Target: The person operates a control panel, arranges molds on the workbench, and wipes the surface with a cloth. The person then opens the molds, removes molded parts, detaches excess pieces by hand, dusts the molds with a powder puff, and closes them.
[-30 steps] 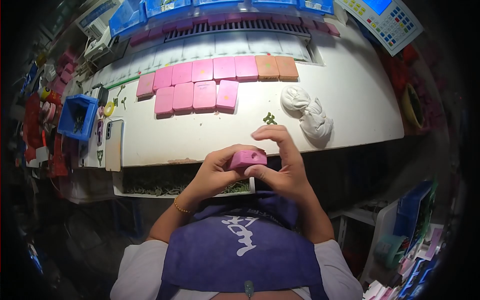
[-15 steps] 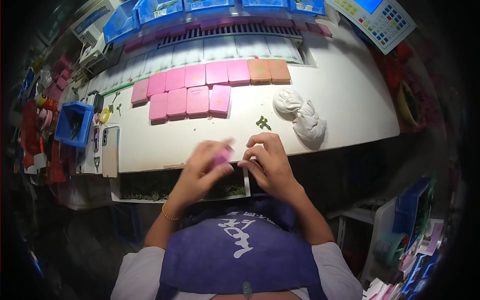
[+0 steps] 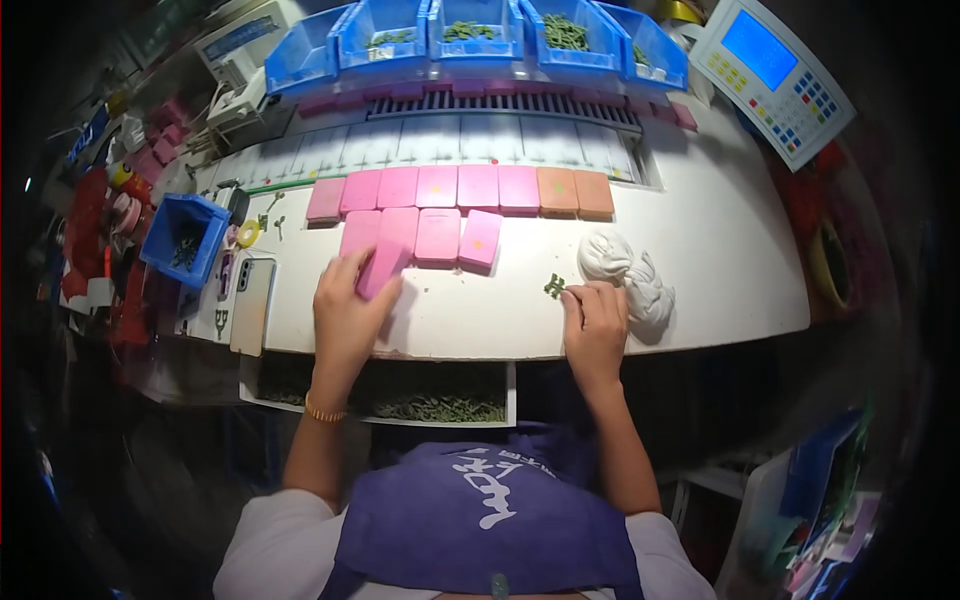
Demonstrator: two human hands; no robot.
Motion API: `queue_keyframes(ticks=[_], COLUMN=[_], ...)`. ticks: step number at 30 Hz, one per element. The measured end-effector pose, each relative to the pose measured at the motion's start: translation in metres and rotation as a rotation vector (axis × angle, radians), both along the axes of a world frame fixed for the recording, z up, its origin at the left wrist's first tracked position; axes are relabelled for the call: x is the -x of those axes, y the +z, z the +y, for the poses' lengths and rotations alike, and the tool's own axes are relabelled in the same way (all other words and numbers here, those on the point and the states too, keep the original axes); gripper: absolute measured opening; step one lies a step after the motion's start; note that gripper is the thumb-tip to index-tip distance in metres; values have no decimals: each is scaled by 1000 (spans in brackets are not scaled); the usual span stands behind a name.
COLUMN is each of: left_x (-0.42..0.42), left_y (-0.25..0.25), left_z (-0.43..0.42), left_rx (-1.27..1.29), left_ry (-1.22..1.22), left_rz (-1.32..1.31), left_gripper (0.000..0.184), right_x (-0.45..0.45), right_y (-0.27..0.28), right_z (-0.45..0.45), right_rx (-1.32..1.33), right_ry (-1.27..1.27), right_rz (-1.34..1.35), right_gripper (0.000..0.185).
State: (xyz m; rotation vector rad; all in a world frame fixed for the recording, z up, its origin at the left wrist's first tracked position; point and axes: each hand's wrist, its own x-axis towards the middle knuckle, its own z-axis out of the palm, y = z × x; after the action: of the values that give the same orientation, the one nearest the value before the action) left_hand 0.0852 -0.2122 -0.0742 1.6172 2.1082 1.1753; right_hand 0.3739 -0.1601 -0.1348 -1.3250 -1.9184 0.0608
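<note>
My left hand (image 3: 345,305) is closed around a pink rectangular block (image 3: 386,268), held tilted by its sides just above the table. Behind it, the lower row of similar pink blocks (image 3: 438,235) is partly covered. On the right, my right hand (image 3: 598,325) rests low over the white table (image 3: 460,315), fingers bent together. Its thumb and index fingertips pinch the edge of a small, branched, dark green piece (image 3: 553,286). A knotted white cloth bundle (image 3: 650,295) lies just beside that hand.
An upper row of pink blocks ends in orange ones (image 3: 575,192). Blue bins (image 3: 475,40) stand at the back, a keypad display (image 3: 775,75) at right. A phone (image 3: 253,305) and blue bin (image 3: 185,245) lie left. Below the edge, an open drawer (image 3: 512,395) holds green pieces.
My hands have moved apart: the left carries the pink block left and forward to the lower row. My right has reached forward to the green piece. The view has tilted up.
</note>
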Motion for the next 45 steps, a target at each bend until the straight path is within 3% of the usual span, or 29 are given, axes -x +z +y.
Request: queue_keyframes(ticks=[3,9,11,13,15,17,20,22,29,32,35,39,40,42,45], left_x=[12,8,5,0,0,-8,-44,-69,-102,-108,-108,-104,-105,-105,-106], left_y=[-13,-31,-41,-37,-34,-22,2,-7,-22,-21,-16,-9,-8,-9,-17], left_z=[77,231,255,246,222,171,74,29,4,2,-1,-7,-9,-11,-12], left_rx=[-226,-80,27,-49,-214,-315,270,276,296,335,329,245,229,194,113], left_ry=[3,155,179,189,112,-100,-457,-620,-567,-536,-506,-464,-450,-466,-484], left_rz=[210,387,410,461,479,322,-423,-786,-1297,-1384,-1311,-980,-860,-736,-723], left_gripper=[46,49,52,53,48,37,22,22,27,25,23,19,18,16,15], right_x=[1,-2,-2,-4,-5,-5,12,19,30,31,28,5,5,3,4], right_y=[-1,4,3,1,11,16,29,24,18,25,27,42,43,39,38], right_z=[3,0,1,1,-3,-8,-14,-19,-37,-45,-46,-45,-44,-41,-37], right_rx=[-19,-2,17,24,302,543,738,802,927,894,928,844,804,549,471], right_ry=[24,72,70,63,50,119,299,430,601,554,573,517,464,333,374], right_rz=[33,118,184,244,546,921,1381,1416,1566,1582,1528,1159,1111,681,707], right_gripper=[7,6,5,8,10,12,12,21,28,29,34,48,39,20,15])
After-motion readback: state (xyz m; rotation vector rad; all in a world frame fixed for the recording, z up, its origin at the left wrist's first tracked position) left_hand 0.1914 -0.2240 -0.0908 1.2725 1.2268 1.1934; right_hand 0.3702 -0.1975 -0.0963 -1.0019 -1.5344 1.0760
